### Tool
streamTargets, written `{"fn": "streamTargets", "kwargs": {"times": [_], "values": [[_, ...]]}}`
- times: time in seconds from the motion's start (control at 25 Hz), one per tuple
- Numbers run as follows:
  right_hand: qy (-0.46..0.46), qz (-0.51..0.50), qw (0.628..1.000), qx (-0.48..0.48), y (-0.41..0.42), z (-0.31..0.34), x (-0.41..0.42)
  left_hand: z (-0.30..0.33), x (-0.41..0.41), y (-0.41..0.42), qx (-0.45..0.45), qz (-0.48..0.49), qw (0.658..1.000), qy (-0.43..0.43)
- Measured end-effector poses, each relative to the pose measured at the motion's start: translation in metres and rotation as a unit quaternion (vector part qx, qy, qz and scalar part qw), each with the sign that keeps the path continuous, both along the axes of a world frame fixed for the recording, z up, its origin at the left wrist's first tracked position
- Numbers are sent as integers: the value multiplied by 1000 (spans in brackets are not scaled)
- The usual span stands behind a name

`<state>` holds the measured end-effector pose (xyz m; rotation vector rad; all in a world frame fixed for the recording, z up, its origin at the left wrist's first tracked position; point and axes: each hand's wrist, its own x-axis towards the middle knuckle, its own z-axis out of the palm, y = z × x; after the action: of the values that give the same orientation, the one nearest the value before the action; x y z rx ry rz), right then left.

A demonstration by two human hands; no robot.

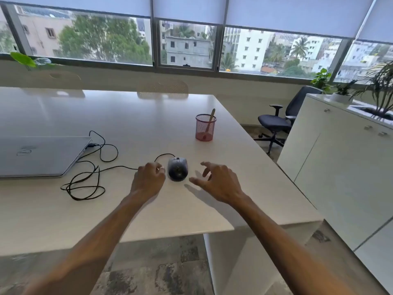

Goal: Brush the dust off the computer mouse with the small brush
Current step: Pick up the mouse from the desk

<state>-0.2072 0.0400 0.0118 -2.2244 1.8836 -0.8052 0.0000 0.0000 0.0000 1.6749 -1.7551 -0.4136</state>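
Note:
A dark wired computer mouse [177, 168] lies on the white table [148, 124]. My left hand [148, 178] rests just left of it, fingers curled, holding nothing that I can see. To the mouse's right, my right hand [219, 179] hovers with fingers spread and nothing in it. Behind the mouse to the right stands a pink mesh cup [205, 127]. The small brush [210, 120] stands inside it, its wooden handle sticking out above the rim.
The mouse's black cable [89, 177] loops over the table to a closed grey laptop [40, 155] at the left. The table's right edge drops off beside a white cabinet [331, 158]. An office chair [280, 122] stands beyond.

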Motion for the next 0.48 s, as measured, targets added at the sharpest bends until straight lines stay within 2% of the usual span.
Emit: {"fn": "streamTargets", "kwargs": {"times": [0.24, 0.48], "values": [[65, -35, 997, -9, -26, -4, 29, -7, -14, -18, 39, -7, 999, 16], [16, -108, 994, 6, -34, 0, 50, -5, -17, -34, 68, -1, 996, 56]]}}
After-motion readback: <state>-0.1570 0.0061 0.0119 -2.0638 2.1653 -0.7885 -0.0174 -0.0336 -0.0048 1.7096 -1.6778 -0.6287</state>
